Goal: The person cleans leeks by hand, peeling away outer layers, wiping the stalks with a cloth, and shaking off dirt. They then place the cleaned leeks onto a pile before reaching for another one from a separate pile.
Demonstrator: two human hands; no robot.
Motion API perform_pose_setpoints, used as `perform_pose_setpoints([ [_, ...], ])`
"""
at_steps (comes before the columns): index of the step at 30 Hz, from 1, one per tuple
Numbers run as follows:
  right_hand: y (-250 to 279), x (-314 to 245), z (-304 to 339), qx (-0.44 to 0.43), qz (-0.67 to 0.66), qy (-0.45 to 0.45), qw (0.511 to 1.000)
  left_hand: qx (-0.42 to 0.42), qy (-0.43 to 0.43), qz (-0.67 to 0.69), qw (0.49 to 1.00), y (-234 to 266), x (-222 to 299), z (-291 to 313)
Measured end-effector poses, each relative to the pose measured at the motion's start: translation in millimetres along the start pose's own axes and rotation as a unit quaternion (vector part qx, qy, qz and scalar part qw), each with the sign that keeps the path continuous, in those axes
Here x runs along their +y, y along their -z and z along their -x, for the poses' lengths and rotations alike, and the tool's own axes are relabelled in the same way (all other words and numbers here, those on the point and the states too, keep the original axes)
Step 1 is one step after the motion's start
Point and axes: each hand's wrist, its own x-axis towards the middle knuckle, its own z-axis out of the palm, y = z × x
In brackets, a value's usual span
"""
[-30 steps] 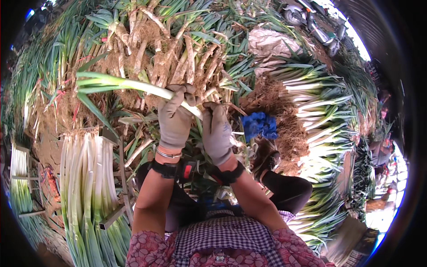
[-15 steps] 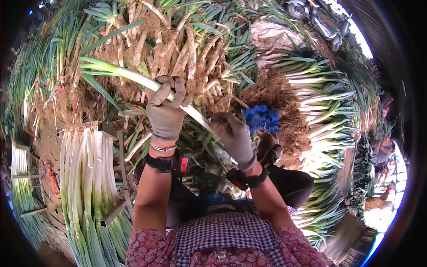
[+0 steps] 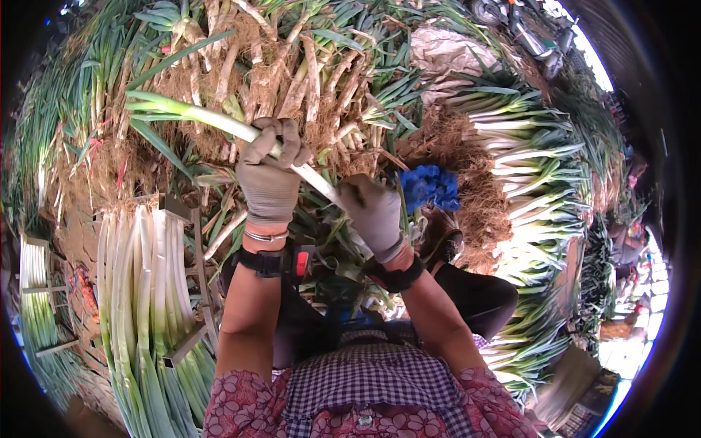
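A long green onion (image 3: 219,123) slants across in front of me, green leaves at the upper left and white stem toward the lower right. My left hand (image 3: 269,175), in a beige glove, is closed around the middle of its stem. Lower on the white part, my gloved right hand (image 3: 372,219) has its fingers curled in against the stem. That hand covers part of the stem, and exactly what its fingertips pinch is hidden. Beyond both hands lies a heap of untrimmed green onions (image 3: 314,80) with brown roots and dry outer skins.
At my left, cleaned green onions (image 3: 146,270) rest in a metal rack (image 3: 185,349). A long row of onions (image 3: 537,182) with roots inward lies at the right. Near my right hand is a crumpled blue thing (image 3: 429,190). A motorcycle (image 3: 529,36) stands at the far right.
Both hands have shifted slightly left with the green onion. My right hand has also moved a little farther away from me. Both keep closed at the stem.
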Motion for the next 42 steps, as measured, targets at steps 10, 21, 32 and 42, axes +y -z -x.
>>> perform_pose_setpoints([
  [10,57.1,84.6,68.1,-0.051,-0.33,-0.358,0.872,-0.135,0.029,0.078,0.987,10.2,38.0,-16.0],
  [21,32.3,11.8,5.1,-0.292,-0.394,-0.176,0.854,0.019,0.09,-0.092,0.991,22.8,-18.4,-26.1],
  [32,94.4,53.0,135.9,-0.228,-0.212,-0.249,0.917,0.181,0.051,-0.067,0.98,48.2,-14.3,-48.3],
  [42,73.5,-45.0,99.7,-0.124,-0.43,-0.298,0.843,0.251,0.029,-0.064,0.965,66.5,-32.3,-62.4],
])
